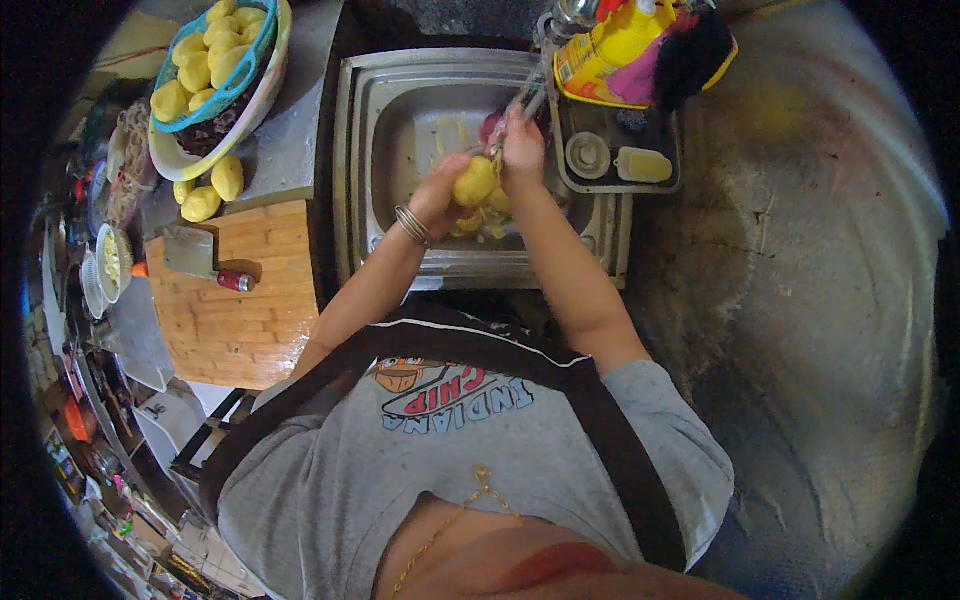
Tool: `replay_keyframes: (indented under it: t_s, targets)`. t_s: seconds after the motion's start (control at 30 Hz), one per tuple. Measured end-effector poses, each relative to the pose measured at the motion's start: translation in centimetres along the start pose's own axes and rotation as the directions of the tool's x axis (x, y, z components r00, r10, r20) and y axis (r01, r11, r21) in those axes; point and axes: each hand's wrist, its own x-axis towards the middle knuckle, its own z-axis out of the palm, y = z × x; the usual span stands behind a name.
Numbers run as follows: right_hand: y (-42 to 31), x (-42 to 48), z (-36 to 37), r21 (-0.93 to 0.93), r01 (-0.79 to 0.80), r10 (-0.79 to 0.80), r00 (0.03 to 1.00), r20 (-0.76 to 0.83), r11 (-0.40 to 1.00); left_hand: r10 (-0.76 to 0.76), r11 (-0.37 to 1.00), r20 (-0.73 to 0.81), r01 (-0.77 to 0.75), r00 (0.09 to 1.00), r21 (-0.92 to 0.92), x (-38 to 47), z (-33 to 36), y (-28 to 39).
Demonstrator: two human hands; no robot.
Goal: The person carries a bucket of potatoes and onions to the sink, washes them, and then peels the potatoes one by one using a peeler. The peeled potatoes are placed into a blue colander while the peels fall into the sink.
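Over the stainless steel sink (405, 135), my left hand (436, 196) grips a yellow peeled potato (475, 182). Close beside it, my right hand (523, 154) is curled around a slim peeler (496, 142), blurred and partly hidden by the fingers. The tool sits at the potato's upper right edge. Below both hands, peelings (491, 225) and what looks like more potato lie in the basin. Behind my right hand shows something dark red (491, 129), mostly covered. A metal faucet (534, 90) reaches down toward that hand.
Left on the counter, a blue basket (259, 75) of peeled potatoes rests on a pale basin (255, 131); several potatoes (201, 204) lie beside it. A cleaver (191, 250) lies on a wooden cutting board (240, 322). At right, a tray (615, 184) stands beside a yellow detergent jug (615, 56).
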Motion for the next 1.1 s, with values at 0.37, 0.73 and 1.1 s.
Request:
replay_keyframes:
  t_s: [0.37, 0.73, 1.1]
  targets:
    - [0.1, -4.1, -0.3, -0.122, 0.368, -0.359, 0.929, 0.090, 0.922, -0.162, 0.971, -0.049, 0.151, 0.986, -0.186, 1.4, 1.1, -1.1]
    - [0.8, 1.1, -0.6, 0.100, -0.037, 0.039, 0.999, -0.018, 0.994, -0.182, 0.848, 0.683, 0.465, 0.707, -0.255, 2.0, -1.4, -1.9]
    - [-0.1, -2.4, 0.0, -0.343, 0.192, -0.190, 0.981, 0.040, 0.920, -0.029, 0.981, -0.017, 0.025, 0.999, -0.192, 0.0, 2.5, -1.1]
